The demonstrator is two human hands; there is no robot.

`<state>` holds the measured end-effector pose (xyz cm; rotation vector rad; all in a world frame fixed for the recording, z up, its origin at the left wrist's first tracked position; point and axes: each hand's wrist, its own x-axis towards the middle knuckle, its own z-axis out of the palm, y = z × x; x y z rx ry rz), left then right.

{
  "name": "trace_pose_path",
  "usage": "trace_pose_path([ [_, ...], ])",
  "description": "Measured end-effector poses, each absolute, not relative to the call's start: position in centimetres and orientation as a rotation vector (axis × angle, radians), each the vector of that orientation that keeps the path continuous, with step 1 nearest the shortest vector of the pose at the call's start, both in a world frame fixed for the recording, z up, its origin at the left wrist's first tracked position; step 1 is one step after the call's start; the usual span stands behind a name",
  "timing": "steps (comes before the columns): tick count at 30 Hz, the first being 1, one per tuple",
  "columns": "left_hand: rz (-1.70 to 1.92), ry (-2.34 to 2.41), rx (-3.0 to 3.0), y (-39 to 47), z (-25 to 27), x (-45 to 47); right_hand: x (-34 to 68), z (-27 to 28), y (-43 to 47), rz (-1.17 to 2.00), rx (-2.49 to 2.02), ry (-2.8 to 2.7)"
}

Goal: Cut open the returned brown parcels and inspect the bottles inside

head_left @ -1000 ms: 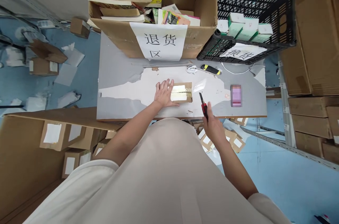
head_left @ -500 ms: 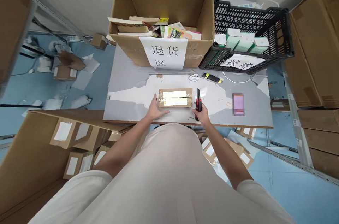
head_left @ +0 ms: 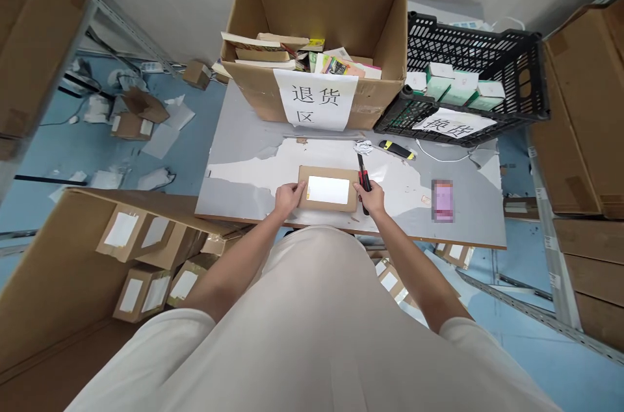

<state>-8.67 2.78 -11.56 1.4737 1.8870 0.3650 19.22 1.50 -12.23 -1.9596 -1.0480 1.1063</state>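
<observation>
A small cardboard box (head_left: 328, 206) is held over the near middle of the table (head_left: 234, 165), a white label facing up. My left hand (head_left: 288, 198) is closed on its left end, thumb on top. In my right hand (head_left: 373, 197) is a black and red utility knife (head_left: 364, 179), its dark blade pointing away from me. The thumb and fingertips of that same hand also touch the box's right end. Whether the box rests fully on the table I cannot tell.
Behind stand a large carton (head_left: 253, 97) of books and a black plastic crate (head_left: 529, 93) holding green-and-white boxes. A black-yellow cutter (head_left: 397, 150), crumpled paper (head_left: 363, 147) and a blurred pink item (head_left: 442, 201) lie on the table. An open carton (head_left: 43, 269) with labelled parcels is at lower left.
The box has been turned, now showing one white label instead of two taped label strips. My left hand has gone from spread beside it to gripping its end. The knife stays in my right hand.
</observation>
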Motion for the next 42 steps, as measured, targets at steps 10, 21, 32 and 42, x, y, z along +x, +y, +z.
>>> trace_pose_path([
  [10, 0.424, 1.706, 1.414, 1.6, -14.7, -10.5, 18.8, -13.5, -1.4, 1.233, -1.809, -0.92],
  [21, 0.567, 1.51, 1.299, -2.1, -17.1, -10.0, 17.5, -15.3, -4.7, 1.172, -1.839, -0.895],
  [32, 0.494, 1.766, 1.646, 1.8, -10.6, -9.4, 19.0, -9.3, 0.7, 0.851, -2.077, -1.255],
  [42, 0.672, 1.525, 2.207, 0.3, -11.9, -7.3, 18.7, -7.8, 2.4, 0.703, -2.102, -1.612],
])
